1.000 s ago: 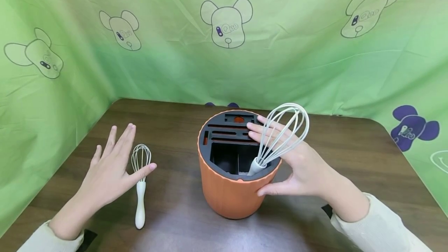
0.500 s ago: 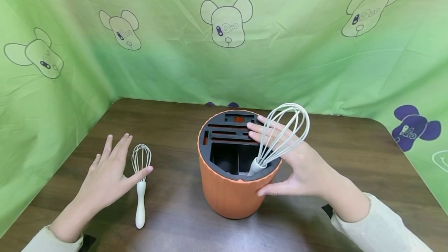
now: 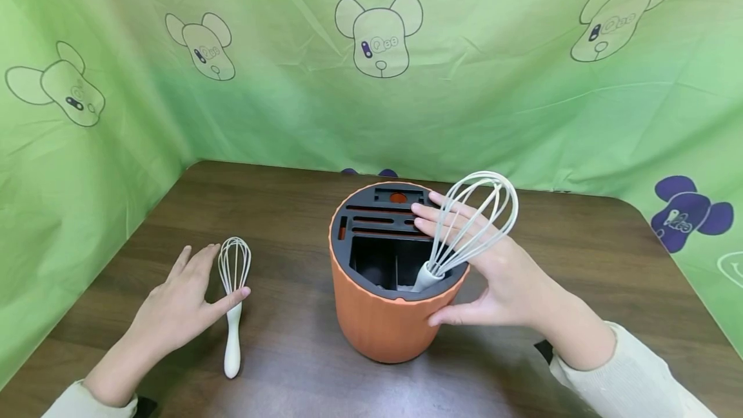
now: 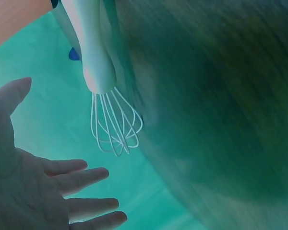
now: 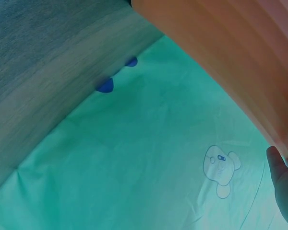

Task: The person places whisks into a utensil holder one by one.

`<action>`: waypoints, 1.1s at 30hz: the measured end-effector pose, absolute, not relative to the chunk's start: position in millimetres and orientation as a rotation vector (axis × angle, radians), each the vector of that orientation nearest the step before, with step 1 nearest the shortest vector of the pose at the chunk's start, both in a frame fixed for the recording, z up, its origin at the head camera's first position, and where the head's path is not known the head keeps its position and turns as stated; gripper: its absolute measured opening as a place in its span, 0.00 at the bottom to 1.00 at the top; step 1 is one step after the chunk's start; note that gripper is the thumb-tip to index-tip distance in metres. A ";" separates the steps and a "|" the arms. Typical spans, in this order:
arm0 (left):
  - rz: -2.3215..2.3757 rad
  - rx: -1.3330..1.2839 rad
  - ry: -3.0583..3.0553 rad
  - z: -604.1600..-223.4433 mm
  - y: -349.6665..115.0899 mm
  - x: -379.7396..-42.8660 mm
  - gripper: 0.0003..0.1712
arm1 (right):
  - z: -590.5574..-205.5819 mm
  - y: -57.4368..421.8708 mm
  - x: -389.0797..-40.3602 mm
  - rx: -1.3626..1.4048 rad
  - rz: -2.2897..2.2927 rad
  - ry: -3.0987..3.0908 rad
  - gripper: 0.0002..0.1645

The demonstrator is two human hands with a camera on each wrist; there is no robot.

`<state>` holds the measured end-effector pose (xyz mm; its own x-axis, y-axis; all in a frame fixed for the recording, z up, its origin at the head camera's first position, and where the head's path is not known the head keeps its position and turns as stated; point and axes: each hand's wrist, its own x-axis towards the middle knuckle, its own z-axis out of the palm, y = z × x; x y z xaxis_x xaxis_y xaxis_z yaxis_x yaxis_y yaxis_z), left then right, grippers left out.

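Observation:
A small white whisk [image 3: 232, 344] lies on the table, its wires toward the back. Just left of it, my left hand [image 3: 173, 311] hovers with spread fingers, the thumb crossing above the whisk in the head view. The left wrist view shows the palm apart from the whisk's handle [image 4: 97, 62]. An orange utensil holder [image 3: 380, 334] with a black slotted insert stands upright mid-table. A larger white whisk [image 3: 428, 276] leans right inside its front right compartment, handle mostly hidden. My right hand [image 3: 507, 279] rests on the holder's right side, fingers fairly straight over the top, thumb against the wall.
The brown wooden table [image 3: 278, 211] has rounded back corners. A green curtain [image 3: 278, 102] with bear-head drawings hangs behind it and along both sides. The insert [image 3: 361, 217] has narrow slots at the back and deep compartments at the front.
My left hand has come down and a little toward the front, beside the small whisk, its fingers less stretched. The right hand, the holder and the large whisk stay in place.

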<state>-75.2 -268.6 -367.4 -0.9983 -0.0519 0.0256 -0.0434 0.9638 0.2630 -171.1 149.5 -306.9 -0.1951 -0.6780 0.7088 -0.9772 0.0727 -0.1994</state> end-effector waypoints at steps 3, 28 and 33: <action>-0.418 0.086 -3.085 -369.4 -269.2 -73.6 0.58 | -307.2 150.1 -170.3 1.630 0.920 -1.937 0.56; -0.481 0.111 -3.151 -385.1 -272.9 -62.8 0.48 | -307.8 149.0 -169.1 1.633 0.938 -1.922 0.55; -0.475 0.107 -3.151 -385.5 -272.6 -63.2 0.41 | -307.6 148.7 -170.1 1.632 0.928 -1.920 0.55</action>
<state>-63.2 -272.6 -385.5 -0.9967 -0.0591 -0.0560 -0.0730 0.9534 0.2926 -170.1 148.7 -307.6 -0.1967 -0.6721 0.7138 -0.9769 0.0725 -0.2010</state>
